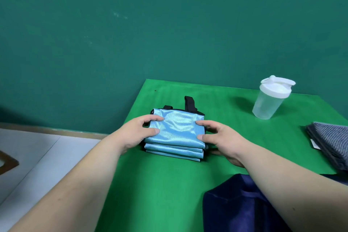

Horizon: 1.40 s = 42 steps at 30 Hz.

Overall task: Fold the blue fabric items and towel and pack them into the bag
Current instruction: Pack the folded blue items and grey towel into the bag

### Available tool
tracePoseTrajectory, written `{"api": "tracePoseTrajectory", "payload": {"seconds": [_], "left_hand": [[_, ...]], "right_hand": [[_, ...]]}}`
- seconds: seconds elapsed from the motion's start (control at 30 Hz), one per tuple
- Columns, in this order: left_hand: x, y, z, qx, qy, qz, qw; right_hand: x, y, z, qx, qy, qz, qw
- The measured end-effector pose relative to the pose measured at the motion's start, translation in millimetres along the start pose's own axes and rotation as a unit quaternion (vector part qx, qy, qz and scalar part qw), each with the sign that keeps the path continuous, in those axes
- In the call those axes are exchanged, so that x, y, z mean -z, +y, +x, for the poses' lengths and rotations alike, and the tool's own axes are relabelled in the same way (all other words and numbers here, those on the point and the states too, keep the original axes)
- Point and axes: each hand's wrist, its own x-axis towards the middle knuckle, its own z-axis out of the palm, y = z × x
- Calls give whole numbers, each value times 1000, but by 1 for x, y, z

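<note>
The folded stack of shiny light-blue fabric (177,132) lies at the centre of the green surface (165,184). The left hand (139,132) at its 9 o'clock edge and the right hand (224,141) at 3 o'clock grip it, fingers curled onto the top layer. Likely light, soft and slippery: clamp all layers together.

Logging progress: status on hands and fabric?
Left hand and right hand hold folded shiny light-blue fabric stack. Dark navy cloth bag nearby, stack unbagged. Right forearm above bag.

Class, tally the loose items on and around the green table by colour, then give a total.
Light blue: 1 folded bundle
Dark blue: 1 bag
Grey: 1 striped towel
Clear, white lid: 1 shaker bottle
Total: 4
</note>
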Motion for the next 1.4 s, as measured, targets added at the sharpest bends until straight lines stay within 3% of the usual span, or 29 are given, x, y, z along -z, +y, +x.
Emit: {"api": "tracePoseTrajectory", "payload": {"seconds": [0.17, 0.3, 0.47, 0.7, 0.93, 1.13, 1.4], "left_hand": [[-6, -14, -6, 4, 30, -88, 996], [-13, -24, -26, 5, 65, -118, 991], [-12, -25, -63, 16, 78, -108, 991], [-4, -38, -198, 84, 153, -135, 975], [-20, -45, -345, 125, 233, -168, 950], [-43, -58, -401, 119, 220, -81, 965], [-23, -61, -399, 122, 143, -129, 974]], "right_hand": [[-1, 4, 7, -6, -37, -8, 999], [-3, 2, 12, 30, -33, -111, 993], [-9, -3, -1, 25, -73, -132, 988], [-71, -19, -44, 29, -211, -229, 950], [-139, 0, -130, 1, -305, -189, 933], [-149, 28, -185, 32, -294, -168, 940], [-153, 35, -190, 48, -277, -164, 946]]}}
